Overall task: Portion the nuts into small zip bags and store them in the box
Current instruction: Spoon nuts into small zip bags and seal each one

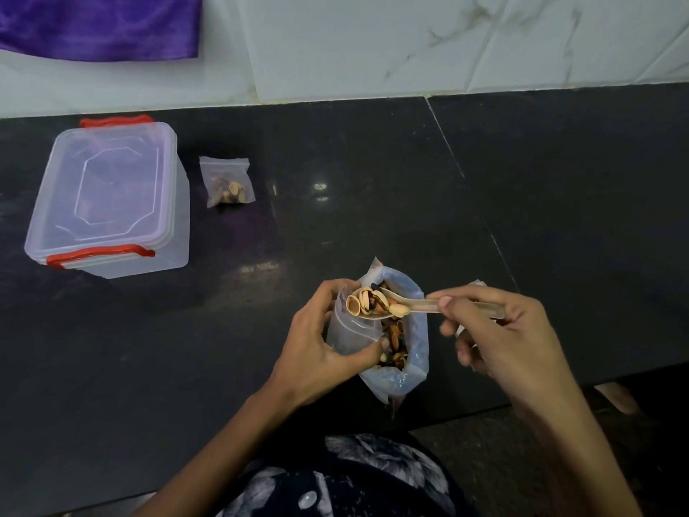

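Nuts (376, 307) fill a plastic spoon (410, 307) pinched by the right hand (499, 330) over the big open bag (414, 330); the left hand (320, 337) grips a small zip bag (350, 330) near the counter's (559, 199) front edge. Filled bag (227, 182) and closed box (108, 195) sit back left

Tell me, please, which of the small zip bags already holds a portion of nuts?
The small zip bag lying on the counter beside the box; the one held in the left hand looks still empty, under the loaded spoon.

Right hand (499, 330) holds a loaded spoon (395, 307) over the small zip bag (346, 330) (left hand (320, 341) gripping it).
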The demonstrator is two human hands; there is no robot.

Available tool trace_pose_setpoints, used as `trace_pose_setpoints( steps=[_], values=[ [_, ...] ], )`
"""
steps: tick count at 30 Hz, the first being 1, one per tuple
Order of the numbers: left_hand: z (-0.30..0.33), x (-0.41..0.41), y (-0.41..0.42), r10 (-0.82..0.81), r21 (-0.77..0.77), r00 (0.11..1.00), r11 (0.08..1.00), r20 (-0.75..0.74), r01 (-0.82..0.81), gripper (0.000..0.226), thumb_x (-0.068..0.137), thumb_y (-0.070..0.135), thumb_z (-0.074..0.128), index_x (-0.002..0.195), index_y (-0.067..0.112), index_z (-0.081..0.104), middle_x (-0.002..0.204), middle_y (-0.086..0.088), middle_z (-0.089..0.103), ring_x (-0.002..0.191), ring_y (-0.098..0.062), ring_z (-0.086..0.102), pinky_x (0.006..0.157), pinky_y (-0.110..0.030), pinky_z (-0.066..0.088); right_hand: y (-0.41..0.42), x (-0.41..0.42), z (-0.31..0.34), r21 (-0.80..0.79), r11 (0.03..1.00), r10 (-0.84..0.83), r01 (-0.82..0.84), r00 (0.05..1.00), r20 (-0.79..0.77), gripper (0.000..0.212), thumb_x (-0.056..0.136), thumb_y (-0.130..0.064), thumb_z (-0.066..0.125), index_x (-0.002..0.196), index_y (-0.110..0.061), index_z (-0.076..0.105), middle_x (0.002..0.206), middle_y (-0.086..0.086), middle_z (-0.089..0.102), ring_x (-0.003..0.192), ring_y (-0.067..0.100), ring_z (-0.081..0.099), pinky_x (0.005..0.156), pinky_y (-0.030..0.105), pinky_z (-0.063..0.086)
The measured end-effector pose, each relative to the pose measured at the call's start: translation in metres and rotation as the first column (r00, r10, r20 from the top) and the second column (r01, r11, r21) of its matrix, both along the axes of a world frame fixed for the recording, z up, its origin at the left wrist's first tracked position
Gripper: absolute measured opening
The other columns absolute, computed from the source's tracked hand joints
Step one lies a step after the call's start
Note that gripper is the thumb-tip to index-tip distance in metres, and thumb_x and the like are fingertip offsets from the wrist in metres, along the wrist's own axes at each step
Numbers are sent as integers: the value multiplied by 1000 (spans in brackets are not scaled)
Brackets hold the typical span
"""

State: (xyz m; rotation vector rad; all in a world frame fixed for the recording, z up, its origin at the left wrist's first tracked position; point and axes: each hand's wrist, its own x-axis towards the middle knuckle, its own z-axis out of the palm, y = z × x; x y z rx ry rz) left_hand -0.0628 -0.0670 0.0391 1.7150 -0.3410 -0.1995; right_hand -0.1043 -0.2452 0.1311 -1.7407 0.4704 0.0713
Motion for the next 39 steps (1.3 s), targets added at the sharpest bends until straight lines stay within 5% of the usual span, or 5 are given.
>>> trace_pose_setpoints(
  steps=[8, 15, 29, 33, 39],
  values=[
    [0, 0, -4, -14, 20, 999, 1000, -29, 14, 54, 72, 8, 79, 112, 25, 47, 98, 11, 65, 88, -8, 65, 76, -19, 50, 10, -7, 2, -290, 929, 260, -227, 962, 78, 16, 85, -26, 61, 94, -33, 73, 68, -19, 65, 57, -3, 57, 51, 9, 41],
    [3, 0, -5, -5, 8, 998, 1000, -59, 6, 56, 72, -5, 75, 109, 26, 46, 90, 12, 66, 77, -3, 65, 71, -14, 49, 22, -2, -4, -742, 614, 498, -269, 862, 99, 24, 86, -28, 56, 104, -29, 72, 80, -20, 61, 67, -2, 52, 52, 11, 42],
    [1, 0, -5, 28, 7, 999, 1000, -37, -28, 55, 70, 6, 75, 112, 28, 47, 95, 12, 65, 83, -7, 65, 72, -16, 49, 24, -16, -5, -713, 697, 444, -79, 828, 342, 23, 84, -27, 57, 94, -18, 75, 72, -15, 62, 60, 7, 57, 47, 27, 48],
    [-1, 0, -1, 74, 39, 997, 997, -22, -73, 55, 68, 16, 77, 112, 29, 47, 95, 11, 63, 86, -4, 63, 72, -12, 48, 18, -16, 5, -558, 829, 235, 40, 880, 413, 14, 81, -28, 57, 80, -27, 70, 66, -18, 65, 60, 3, 62, 48, 17, 48],
    [-8, 6, 14, 160, 112, 987, 981, 18, -161, 54, 65, 37, 73, 110, 38, 43, 104, 20, 55, 93, 2, 59, 77, -9, 46, -23, -1, -29, -621, 770, 152, -144, 988, -41, 12, 84, -26, 61, 80, -37, 64, 74, -15, 65, 70, 1, 60, 63, 22, 52]
  ],
)
